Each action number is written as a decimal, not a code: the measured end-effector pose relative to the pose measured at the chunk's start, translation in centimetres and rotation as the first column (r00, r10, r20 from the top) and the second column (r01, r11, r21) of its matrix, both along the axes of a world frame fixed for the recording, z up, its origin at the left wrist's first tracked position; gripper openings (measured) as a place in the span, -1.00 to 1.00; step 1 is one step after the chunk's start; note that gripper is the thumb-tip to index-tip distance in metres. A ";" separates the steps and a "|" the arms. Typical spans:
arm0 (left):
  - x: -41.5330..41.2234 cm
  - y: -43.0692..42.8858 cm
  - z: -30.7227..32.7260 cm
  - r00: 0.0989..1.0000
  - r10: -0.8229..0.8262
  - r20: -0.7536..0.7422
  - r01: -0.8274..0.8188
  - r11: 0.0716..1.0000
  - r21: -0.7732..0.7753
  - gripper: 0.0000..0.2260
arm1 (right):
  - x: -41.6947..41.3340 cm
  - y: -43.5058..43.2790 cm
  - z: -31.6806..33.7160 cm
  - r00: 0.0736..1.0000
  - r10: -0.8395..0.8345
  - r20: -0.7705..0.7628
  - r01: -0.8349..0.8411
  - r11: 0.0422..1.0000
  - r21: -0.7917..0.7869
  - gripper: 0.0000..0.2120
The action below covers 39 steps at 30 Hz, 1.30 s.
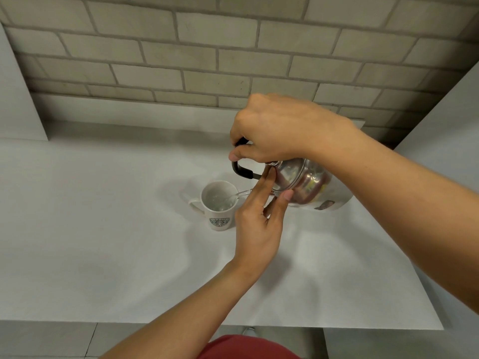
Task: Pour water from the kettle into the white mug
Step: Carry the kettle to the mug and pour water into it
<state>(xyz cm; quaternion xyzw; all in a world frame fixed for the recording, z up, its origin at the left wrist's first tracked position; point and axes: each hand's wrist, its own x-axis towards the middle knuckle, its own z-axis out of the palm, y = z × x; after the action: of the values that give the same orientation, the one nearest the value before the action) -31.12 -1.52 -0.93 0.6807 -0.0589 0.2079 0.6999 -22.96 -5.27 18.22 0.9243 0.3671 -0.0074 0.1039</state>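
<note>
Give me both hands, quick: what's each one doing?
Left hand: open, fingertips pressed on the lid of the tilted steel kettle.
Right hand: closed around the kettle's black handle.

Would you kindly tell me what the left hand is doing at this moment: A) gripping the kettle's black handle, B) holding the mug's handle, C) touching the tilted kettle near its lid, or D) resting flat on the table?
C: the left hand has its fingertips on the kettle by the lid.
</note>
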 end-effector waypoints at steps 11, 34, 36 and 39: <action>0.0 0.0 -0.2 1.000 -0.024 -0.001 0.024 0.999 -0.026 -0.54 | 0.0 0.3 -0.3 1.000 0.011 0.011 -0.011 1.000 -0.008 -0.69; -0.4 1.8 0.2 0.999 -0.039 0.023 0.035 0.983 0.182 -0.54 | -0.1 -1.6 -1.0 1.000 0.027 0.000 -0.027 0.986 0.164 -0.66; -0.2 2.1 0.3 0.998 -0.067 0.014 0.061 0.971 0.232 -0.54 | -0.2 -2.5 -1.2 0.999 0.033 -0.001 -0.032 0.974 0.226 -0.66; -0.1 2.5 0.7 0.996 -0.087 -0.006 0.084 0.942 0.324 -0.54 | -0.3 -4.0 -1.6 0.998 0.045 0.045 -0.057 0.946 0.320 -0.65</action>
<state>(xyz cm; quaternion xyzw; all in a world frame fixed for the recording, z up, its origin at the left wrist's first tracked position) -31.24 0.94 -0.19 0.7824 -0.1247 0.1677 0.5867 -23.25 -9.31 16.65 0.9191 0.3851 0.0723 -0.0411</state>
